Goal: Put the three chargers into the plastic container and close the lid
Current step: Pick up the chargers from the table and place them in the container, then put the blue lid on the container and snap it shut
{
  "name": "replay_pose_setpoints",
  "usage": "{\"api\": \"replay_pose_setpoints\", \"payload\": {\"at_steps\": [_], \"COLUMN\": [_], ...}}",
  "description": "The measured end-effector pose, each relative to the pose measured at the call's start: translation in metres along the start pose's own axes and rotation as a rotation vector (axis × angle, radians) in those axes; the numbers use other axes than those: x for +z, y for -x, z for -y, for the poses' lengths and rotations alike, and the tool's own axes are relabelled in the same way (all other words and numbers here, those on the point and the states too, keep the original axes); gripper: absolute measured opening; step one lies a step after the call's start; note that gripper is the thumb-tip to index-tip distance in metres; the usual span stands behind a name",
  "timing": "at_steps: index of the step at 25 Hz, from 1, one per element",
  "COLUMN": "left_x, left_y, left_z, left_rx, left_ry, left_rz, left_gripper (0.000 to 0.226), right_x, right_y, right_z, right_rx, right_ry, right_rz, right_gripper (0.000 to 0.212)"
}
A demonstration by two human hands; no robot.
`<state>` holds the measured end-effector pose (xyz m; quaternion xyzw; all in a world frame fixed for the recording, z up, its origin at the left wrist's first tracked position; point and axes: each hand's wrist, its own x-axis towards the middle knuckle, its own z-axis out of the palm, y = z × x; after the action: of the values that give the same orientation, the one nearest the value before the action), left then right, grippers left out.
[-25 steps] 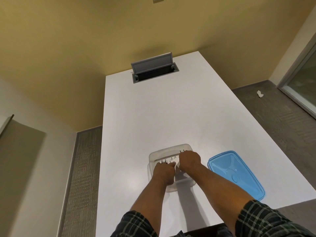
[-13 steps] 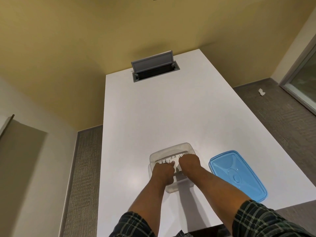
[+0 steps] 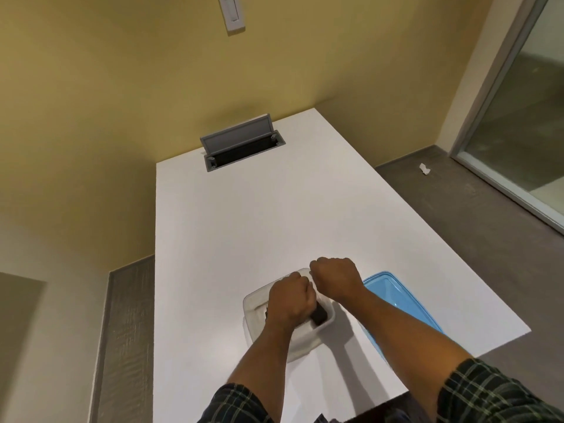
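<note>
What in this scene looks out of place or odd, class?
A small white scrap lies on the grey floor near the glass door, like dropped litter. On the white table, the cable box flap stands open. The blue lid lies beside the plastic container, not yet fitted.

- left hand (image 3: 291, 300) and right hand (image 3: 335, 277) both curled over clear plastic container (image 3: 254, 303) on white table (image 3: 244, 224)
- dark object (image 3: 319, 316) inside container — partly hidden
- blue lid (image 3: 393, 296) just right, on the table
</note>
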<state>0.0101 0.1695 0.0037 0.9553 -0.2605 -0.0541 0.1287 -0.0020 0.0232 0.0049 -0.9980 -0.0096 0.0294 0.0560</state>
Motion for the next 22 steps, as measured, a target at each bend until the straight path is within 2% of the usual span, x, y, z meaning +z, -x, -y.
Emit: {"api": "replay_pose_setpoints", "payload": {"at_steps": [4,6,8,13,18,22], "left_x": [0.009,0.020,0.034,0.065,0.084,0.090], "left_y": [-0.008,-0.009,-0.006,0.009,0.022,0.017], "left_z": [-0.051,-0.070,-0.083,-0.093,-0.100,-0.102], "left_rx": [0.087,0.170,0.244,0.280,0.223,0.108], "left_ry": [0.050,0.031,-0.020,-0.192,-0.256,-0.097], "left_rz": [-0.006,0.060,0.190,0.534,0.750,0.814], "left_gripper": [0.031,0.029,0.027,0.040,0.044,0.049], "right_x": [0.014,0.025,0.037,0.060,0.070,0.078], "right_y": [0.030,0.050,0.072,0.110,0.120,0.122], "right_z": [-0.068,-0.098,-0.119,-0.141,-0.141,-0.146], "right_rx": [0.527,0.742,0.857,0.917,0.922,0.940], "right_ry": [-0.302,-0.371,-0.311,-0.244,-0.273,-0.362], "right_rz": [-0.157,-0.082,0.050,0.263,0.259,0.245], "right_gripper": [0.022,0.030,0.036,0.035,0.032,0.034]}}
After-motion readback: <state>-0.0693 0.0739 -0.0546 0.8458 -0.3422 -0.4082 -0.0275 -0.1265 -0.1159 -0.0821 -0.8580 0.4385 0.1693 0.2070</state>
